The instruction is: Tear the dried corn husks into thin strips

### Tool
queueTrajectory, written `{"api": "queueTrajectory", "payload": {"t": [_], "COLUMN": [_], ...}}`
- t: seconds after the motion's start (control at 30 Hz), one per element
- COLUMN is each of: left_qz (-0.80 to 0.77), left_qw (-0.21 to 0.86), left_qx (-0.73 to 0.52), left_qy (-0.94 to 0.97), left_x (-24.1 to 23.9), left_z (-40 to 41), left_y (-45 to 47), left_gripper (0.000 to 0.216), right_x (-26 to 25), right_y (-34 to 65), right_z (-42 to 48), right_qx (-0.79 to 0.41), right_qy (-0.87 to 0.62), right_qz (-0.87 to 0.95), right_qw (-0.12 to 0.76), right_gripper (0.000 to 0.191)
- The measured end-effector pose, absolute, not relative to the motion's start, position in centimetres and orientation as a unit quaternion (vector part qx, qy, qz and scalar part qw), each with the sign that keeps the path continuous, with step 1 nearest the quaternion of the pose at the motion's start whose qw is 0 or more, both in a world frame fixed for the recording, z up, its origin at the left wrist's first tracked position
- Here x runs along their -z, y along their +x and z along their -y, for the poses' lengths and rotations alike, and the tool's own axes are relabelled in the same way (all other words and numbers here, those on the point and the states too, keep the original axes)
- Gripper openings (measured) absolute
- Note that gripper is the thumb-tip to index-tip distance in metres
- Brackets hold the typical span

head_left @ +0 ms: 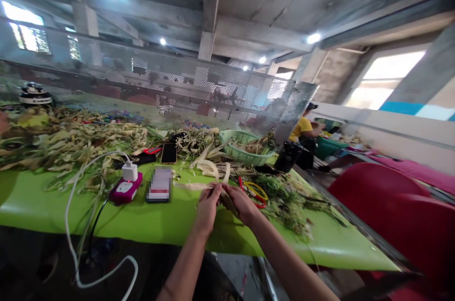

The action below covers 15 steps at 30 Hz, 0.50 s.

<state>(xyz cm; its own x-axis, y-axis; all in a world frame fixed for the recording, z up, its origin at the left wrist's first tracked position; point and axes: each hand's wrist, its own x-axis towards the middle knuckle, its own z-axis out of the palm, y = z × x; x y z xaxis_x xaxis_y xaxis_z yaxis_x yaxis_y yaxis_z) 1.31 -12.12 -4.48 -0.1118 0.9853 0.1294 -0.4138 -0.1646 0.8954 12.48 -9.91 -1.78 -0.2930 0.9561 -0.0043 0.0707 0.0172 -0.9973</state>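
Observation:
Both hands meet over the near part of the green-covered table [156, 223]. My left hand [209, 204] pinches pale, dry husk strips [194, 186] between thumb and fingers. Close against it, my right hand [241, 202] grips the same bunch of strips, whose ends fan out to the left and upward. A darker strip hangs below the right fingers. Just right of the right hand lie red-and-yellow-handled tools [256, 190], partly overlapped by green plant trimmings [280, 199].
A phone [159, 186] and a magenta power outlet block [126, 188] with a white charger lie left. Behind are a second phone [169, 153], heaped dry husks [88, 142], a green basket [245, 149] and a perforated metal screen [170, 87]. Red chairs [384, 196] stand right; a person in yellow [302, 128] sits beyond.

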Motion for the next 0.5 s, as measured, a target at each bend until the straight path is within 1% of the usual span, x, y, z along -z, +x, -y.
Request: {"api": "queueTrajectory", "payload": {"t": [0.13, 0.2, 0.27, 0.37, 0.5], "left_qz": [-0.373, -0.403, -0.419, -0.4, -0.381], "left_qw": [0.508, 0.487, 0.479, 0.496, 0.507], "left_qx": [-0.669, -0.661, -0.65, -0.654, -0.672], "left_qy": [0.393, 0.404, 0.415, 0.408, 0.383], "left_x": [4.5, 4.6, 4.7, 5.2, 5.4], "left_z": [11.9, 11.8, 11.6, 11.5, 11.3], "left_y": [0.8, 0.7, 0.9, 1.3, 1.2], "left_gripper": [0.043, 0.044, 0.043, 0.042, 0.04], "right_x": [1.6, 1.5, 1.6, 2.2, 2.4], "right_y": [14.2, 15.5, 16.3, 16.1, 15.0], "right_z": [12.1, 13.3, 14.3, 15.3, 15.4], "right_qx": [-0.556, -0.545, -0.511, -0.454, -0.314], "right_qy": [-0.458, -0.463, -0.477, -0.498, -0.506], "right_qz": [0.587, 0.603, 0.624, 0.666, 0.763], "right_qw": [0.37, 0.354, 0.349, 0.321, 0.252], "right_gripper": [0.044, 0.041, 0.039, 0.04, 0.036]}}
